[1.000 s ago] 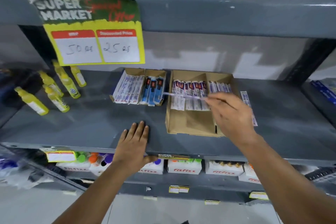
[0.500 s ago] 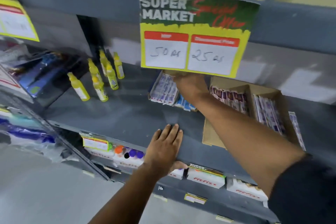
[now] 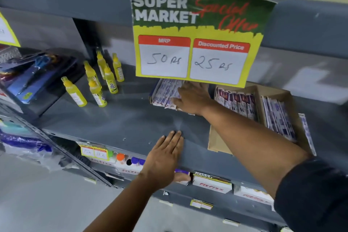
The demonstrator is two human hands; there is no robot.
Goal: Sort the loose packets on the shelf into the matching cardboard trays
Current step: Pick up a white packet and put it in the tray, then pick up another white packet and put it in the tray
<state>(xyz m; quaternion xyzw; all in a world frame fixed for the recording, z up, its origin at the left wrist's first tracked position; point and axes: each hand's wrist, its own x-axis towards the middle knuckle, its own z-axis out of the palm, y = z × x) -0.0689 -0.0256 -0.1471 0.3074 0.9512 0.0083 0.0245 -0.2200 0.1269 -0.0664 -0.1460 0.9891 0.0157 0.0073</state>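
My right hand (image 3: 194,98) reaches across to the small cardboard tray (image 3: 150,98) at the back of the grey shelf (image 3: 122,118). It lies palm down, fingers stretched, on the white packets (image 3: 163,93) in that tray; the tray's right half is hidden under it. A larger cardboard tray (image 3: 218,143) to the right holds a row of dark red and purple packets (image 3: 235,101) and a row of white and purple packets (image 3: 276,117). One loose packet (image 3: 307,132) lies on the shelf just right of that tray. My left hand (image 3: 165,158) rests flat on the shelf's front edge, holding nothing.
A yellow and green price sign (image 3: 195,43) hangs from the shelf above and covers the back of the small tray. Several yellow bottles (image 3: 96,84) stand at the shelf's left. White boxes (image 3: 211,186) with coloured caps sit on the shelf below.
My right hand carried a packet from over the large tray leftward to the small tray and now lies flat on its packets. The view swung left. My left hand stayed put.
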